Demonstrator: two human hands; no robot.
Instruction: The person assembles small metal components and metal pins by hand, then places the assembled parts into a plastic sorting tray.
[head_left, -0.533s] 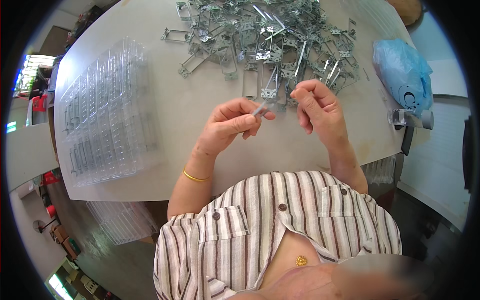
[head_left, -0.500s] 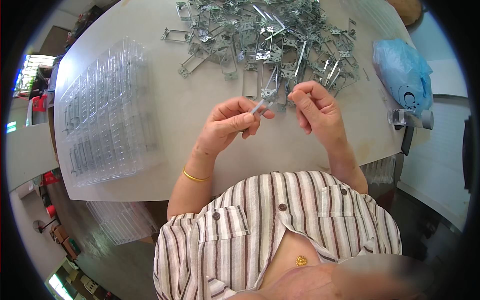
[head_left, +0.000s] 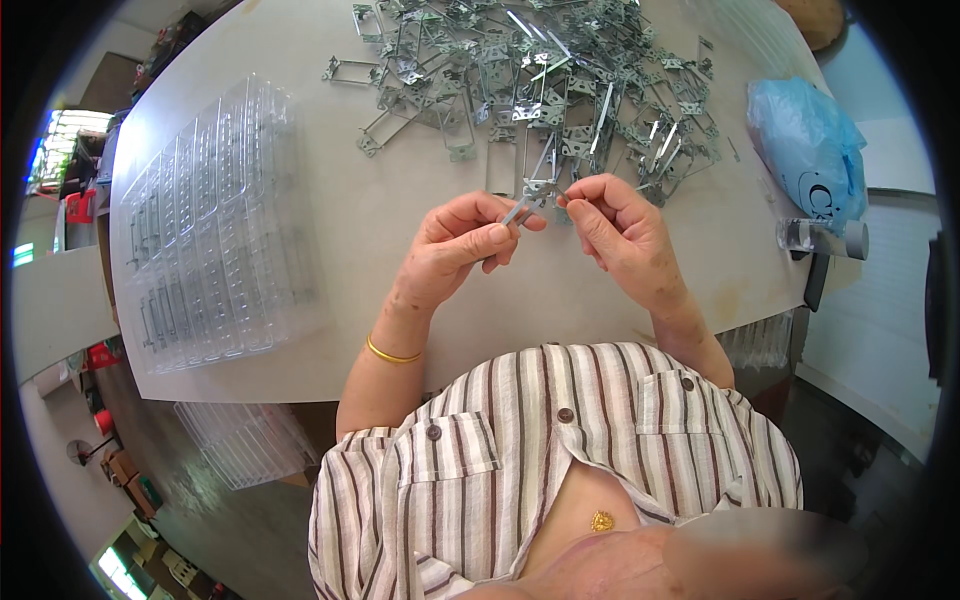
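A thin, silvery metal bracket (head_left: 518, 211) with narrow strip-like arms is pinched between the thumb and fingers of my left hand (head_left: 458, 240). Just right of it, my right hand (head_left: 627, 240) has its thumb and forefinger pressed together. A thin dark end shows at those fingertips, too small to name. Both hands are close to the near edge of a large heap of metal brackets (head_left: 540, 105). These are flat, rectangular frames with perforated end plates, lying tangled over one another.
Clear plastic trays (head_left: 215, 240), ridged and partly filled with metal pieces, lie at the left of the pale table (head_left: 400, 365). A blue plastic bag (head_left: 805, 145) and a clear bottle (head_left: 815, 237) stand at the right. More clear trays (head_left: 245, 440) are below the table's left edge.
My right hand has moved left and slightly down, bringing its fingertips nearer the bracket in my left hand. My left hand has hardly moved and keeps its hold.
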